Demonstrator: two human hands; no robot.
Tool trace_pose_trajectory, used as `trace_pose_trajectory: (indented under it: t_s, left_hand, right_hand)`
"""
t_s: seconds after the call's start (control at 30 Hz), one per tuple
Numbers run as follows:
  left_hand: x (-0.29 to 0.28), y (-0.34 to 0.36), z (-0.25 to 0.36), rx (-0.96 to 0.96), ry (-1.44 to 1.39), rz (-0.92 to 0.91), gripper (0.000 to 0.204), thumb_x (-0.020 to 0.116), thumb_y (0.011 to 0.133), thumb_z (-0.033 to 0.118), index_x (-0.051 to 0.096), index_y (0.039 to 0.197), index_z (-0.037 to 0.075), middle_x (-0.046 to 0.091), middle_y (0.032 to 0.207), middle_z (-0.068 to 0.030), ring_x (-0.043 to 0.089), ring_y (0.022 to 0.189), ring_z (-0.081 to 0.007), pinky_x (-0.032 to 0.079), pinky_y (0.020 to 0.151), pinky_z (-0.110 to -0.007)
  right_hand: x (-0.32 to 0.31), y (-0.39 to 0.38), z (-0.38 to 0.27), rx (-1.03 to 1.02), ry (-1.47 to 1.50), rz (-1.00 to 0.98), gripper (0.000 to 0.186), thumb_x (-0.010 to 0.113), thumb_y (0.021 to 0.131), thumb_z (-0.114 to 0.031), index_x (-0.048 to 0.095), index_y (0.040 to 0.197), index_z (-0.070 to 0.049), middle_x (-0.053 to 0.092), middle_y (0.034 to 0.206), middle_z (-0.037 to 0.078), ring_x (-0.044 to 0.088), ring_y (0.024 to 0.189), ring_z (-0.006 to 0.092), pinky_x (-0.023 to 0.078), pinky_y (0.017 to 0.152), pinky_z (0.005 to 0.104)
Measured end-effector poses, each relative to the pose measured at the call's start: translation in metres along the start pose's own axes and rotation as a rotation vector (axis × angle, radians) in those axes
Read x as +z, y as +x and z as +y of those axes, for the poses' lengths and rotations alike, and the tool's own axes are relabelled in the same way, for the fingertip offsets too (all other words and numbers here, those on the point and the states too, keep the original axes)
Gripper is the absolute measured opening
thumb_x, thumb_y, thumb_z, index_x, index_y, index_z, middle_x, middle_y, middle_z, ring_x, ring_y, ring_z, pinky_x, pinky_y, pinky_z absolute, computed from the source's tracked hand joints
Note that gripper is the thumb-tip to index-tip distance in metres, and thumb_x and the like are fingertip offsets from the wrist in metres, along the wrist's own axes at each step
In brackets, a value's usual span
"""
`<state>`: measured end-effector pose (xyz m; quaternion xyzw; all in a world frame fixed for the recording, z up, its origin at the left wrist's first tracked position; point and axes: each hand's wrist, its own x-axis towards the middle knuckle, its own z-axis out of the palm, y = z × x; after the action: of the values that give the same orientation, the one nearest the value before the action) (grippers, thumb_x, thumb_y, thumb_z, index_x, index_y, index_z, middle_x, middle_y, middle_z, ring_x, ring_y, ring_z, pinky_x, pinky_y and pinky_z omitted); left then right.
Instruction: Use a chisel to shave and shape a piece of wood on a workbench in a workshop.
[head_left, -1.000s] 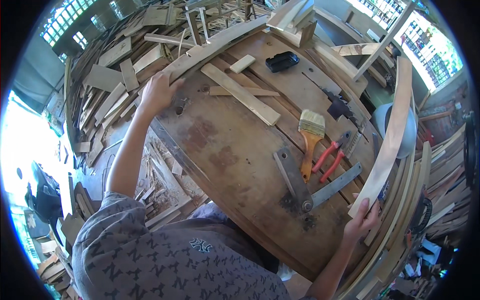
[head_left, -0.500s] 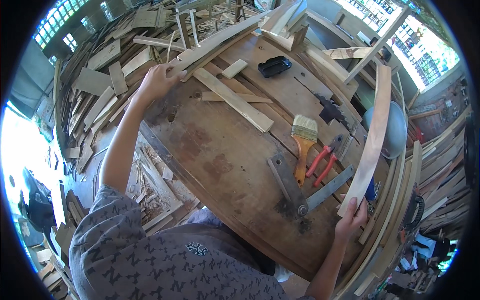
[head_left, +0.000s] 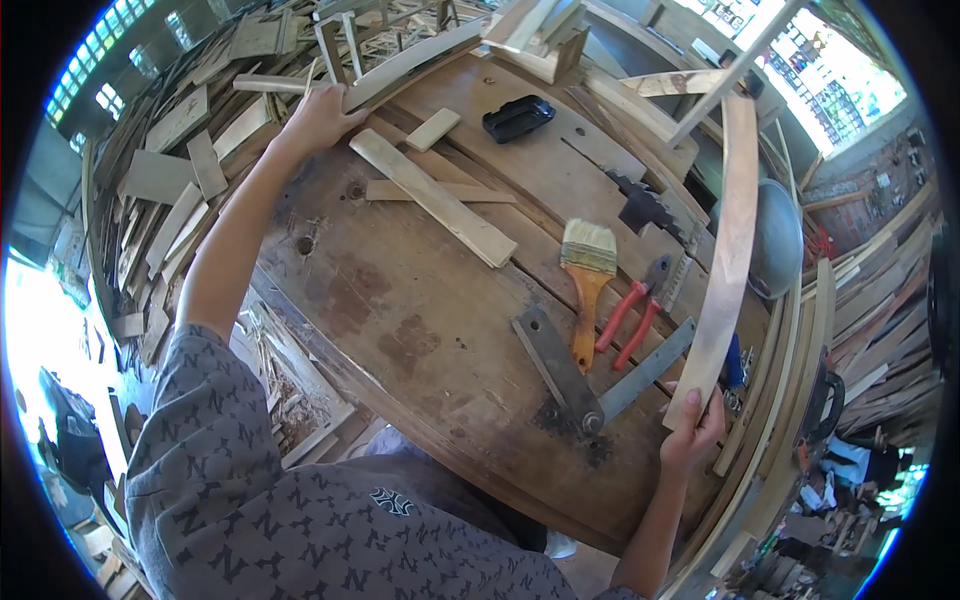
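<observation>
My left hand (head_left: 325, 115) grips a long wooden plank (head_left: 410, 62) at the bench's far-left edge. My right hand (head_left: 692, 428) holds the lower end of a long pale wooden strip (head_left: 730, 240), which reaches up along the right of the bench (head_left: 400, 400). Between my hands lie loose wood pieces (head_left: 430, 195), a small block (head_left: 433, 128), a wide paintbrush (head_left: 588, 265), red-handled pliers (head_left: 630, 315), a metal hinged square (head_left: 560, 370), a blue-handled tool (head_left: 734, 360) and a black plastic tray (head_left: 517, 118).
Heaped offcuts (head_left: 180, 200) lie beyond the left edge, with shavings (head_left: 290, 390) below. A wooden frame (head_left: 540, 35) stands at the back, near an upright batten (head_left: 740, 70). Right are a grey basin (head_left: 775, 235), stacked strips (head_left: 870, 330) and a window (head_left: 820, 75).
The scene has shifted left in the view. Both hands keep their holds; the right-hand strip has moved left in the picture, its top end dipping slightly, then rising higher.
</observation>
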<state>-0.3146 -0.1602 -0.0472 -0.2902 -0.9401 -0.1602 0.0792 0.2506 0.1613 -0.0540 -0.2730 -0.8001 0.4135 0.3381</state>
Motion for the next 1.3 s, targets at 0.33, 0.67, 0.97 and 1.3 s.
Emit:
trace_pose_trajectory:
  t_s: [0.33,0.67,0.97,1.3]
  left_hand:
    - [0.018,0.043,-0.019,0.221,0.086,0.096,0.059,0.072,0.091,0.049,0.071,0.091,-0.009,0.072,0.094,-0.03,0.071,0.095,-0.0455,0.057,0.089,-0.049]
    - [0.019,0.052,-0.009,0.138,0.065,0.081,0.05,0.074,0.091,0.045,0.075,0.093,-0.004,0.074,0.097,-0.0274,0.073,0.094,-0.0423,0.06,0.087,-0.049]
    - [0.013,0.053,0.003,0.094,0.052,0.014,0.057,0.07,0.09,0.052,0.074,0.1,-0.004,0.074,0.099,-0.0253,0.072,0.1,-0.0405,0.059,0.091,-0.047]
    - [-0.028,0.002,0.075,0.225,-0.097,0.446,0.073,0.06,0.098,0.063,0.066,0.127,-0.004,0.072,0.119,-0.0251,0.07,0.11,-0.0392,0.054,0.099,-0.05]
  right_hand:
    - [0.046,0.03,-0.048,-0.055,-0.045,-0.14,0.04,0.05,0.108,-0.029,0.061,0.124,0.006,0.071,0.089,0.013,0.061,0.064,0.0151,0.05,0.06,0.0284]
    - [0.08,0.069,-0.096,-0.173,0.134,-0.186,0.056,0.043,0.109,-0.026,0.037,0.152,0.009,0.066,0.096,0.022,0.058,0.066,0.0183,0.049,0.062,0.027]
    - [0.131,0.068,-0.111,-0.089,0.225,-0.216,0.036,0.048,0.107,-0.03,0.054,0.116,0.005,0.069,0.088,0.016,0.059,0.061,0.0153,0.049,0.057,0.0282]
    - [0.122,0.057,-0.099,-0.07,0.356,-0.195,0.038,0.046,0.107,-0.023,0.057,0.124,0.01,0.075,0.093,0.017,0.066,0.067,0.0152,0.052,0.064,0.0292]
